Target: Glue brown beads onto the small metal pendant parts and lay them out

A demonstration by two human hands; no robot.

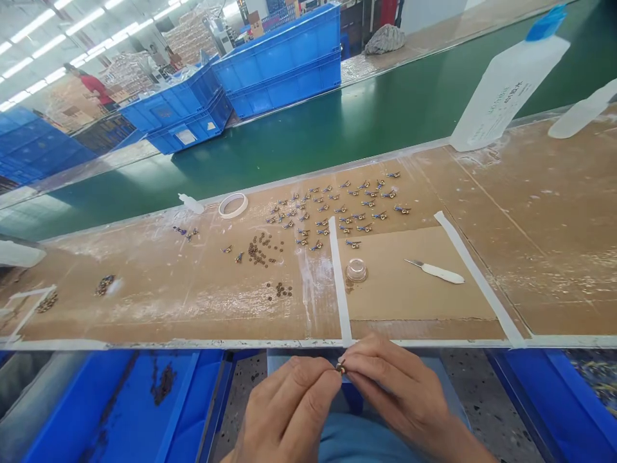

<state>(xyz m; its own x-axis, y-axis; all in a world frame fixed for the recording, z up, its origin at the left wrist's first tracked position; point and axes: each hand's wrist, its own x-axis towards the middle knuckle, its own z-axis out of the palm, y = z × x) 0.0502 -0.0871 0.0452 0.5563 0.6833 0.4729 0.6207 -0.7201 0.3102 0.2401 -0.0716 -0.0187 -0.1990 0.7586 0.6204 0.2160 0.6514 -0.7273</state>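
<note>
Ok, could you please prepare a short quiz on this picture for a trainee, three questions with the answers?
1. True or false: the knife lies between two white strips.
2. Which is nearer to the knife: the clear cup or the tape roll?
3. What do the left hand and right hand hold together?

Key: 1. True. 2. The clear cup. 3. A small part, too tiny to identify.
</note>
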